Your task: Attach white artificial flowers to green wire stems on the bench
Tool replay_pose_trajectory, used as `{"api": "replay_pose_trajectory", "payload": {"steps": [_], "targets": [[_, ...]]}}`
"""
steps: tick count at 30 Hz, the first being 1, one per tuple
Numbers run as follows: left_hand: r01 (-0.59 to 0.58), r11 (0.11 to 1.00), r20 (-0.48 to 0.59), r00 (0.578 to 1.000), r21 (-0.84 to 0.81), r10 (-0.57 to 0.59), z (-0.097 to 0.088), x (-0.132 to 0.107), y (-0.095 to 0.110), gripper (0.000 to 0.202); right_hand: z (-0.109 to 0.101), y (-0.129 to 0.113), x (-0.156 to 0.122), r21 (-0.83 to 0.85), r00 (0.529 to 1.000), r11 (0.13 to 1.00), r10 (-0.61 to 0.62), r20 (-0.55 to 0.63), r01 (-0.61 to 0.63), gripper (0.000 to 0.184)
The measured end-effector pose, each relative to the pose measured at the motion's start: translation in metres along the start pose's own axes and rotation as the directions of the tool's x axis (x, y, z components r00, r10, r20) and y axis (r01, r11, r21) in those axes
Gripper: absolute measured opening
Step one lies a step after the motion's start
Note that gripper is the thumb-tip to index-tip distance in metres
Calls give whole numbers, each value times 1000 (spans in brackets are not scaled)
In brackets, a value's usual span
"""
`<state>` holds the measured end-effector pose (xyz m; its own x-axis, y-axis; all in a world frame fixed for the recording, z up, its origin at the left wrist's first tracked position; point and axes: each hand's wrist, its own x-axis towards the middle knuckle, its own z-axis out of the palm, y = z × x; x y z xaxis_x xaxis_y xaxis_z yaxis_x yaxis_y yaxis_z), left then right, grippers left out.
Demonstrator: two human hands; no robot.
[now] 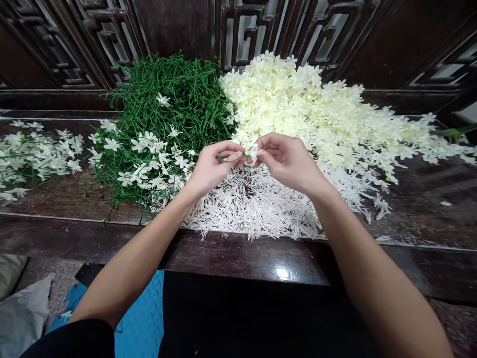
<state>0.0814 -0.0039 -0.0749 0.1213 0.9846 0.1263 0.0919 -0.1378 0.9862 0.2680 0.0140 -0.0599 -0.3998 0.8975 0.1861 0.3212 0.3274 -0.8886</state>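
Both hands meet in front of me over the heaps of artificial flower parts. My left hand [214, 166] is closed in a pinch on a thin green stem. My right hand [285, 161] pinches a small white flower [254, 152] at the stem's end; the fingers partly cover where the two join. Beneath the hands spreads a pile of thin white stamen-like pieces [261, 209]. Behind my right hand rises a heap of cream-white petals [290, 104]. To the left lies a tangle of green plastic stems [167, 94], with several assembled white flowers [149, 159] on its front.
Another bunch of white flowers [40, 154] lies at the far left of the dark wooden bench [242, 256]. A carved lattice panel [179, 27] stands behind the heaps. Below left are a blue padded piece [141, 318] and a pale bag [26, 308].
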Motion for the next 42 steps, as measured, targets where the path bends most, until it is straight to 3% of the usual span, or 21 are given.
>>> {"api": "replay_pose_trajectory", "payload": {"steps": [3, 7, 14, 17, 27, 35, 42], "targets": [[-9, 999, -23, 1000, 31, 9, 1, 1, 0, 8, 2, -1, 0, -24, 1000, 1000, -2, -10, 1, 4], [-11, 1000, -73, 997, -8, 10, 2, 1, -3, 10, 7, 1, -1, -99, 999, 994, -52, 4, 52, 13], [63, 967, -30, 997, -246, -72, 2, 0, -9, 3, 11, 6, 0, -418, 941, 870, -326, -91, 261, 8], [88, 960, -12, 995, -267, -95, 1, 1, -11, 3, 11, 8, -1, -484, 916, 821, -390, -91, 302, 10], [49, 969, -13, 998, -242, -54, 3, -1, -8, 5, 10, 5, -2, -517, 907, 785, -420, -37, 342, 13], [62, 984, -26, 997, -166, -67, 5, -4, -2, 9, 10, 7, -2, -502, 861, 760, -505, -53, 414, 15], [49, 993, -44, 998, -104, -54, 7, -7, -1, 11, 13, 6, -3, -505, 895, 779, -446, -29, 372, 18]]}}
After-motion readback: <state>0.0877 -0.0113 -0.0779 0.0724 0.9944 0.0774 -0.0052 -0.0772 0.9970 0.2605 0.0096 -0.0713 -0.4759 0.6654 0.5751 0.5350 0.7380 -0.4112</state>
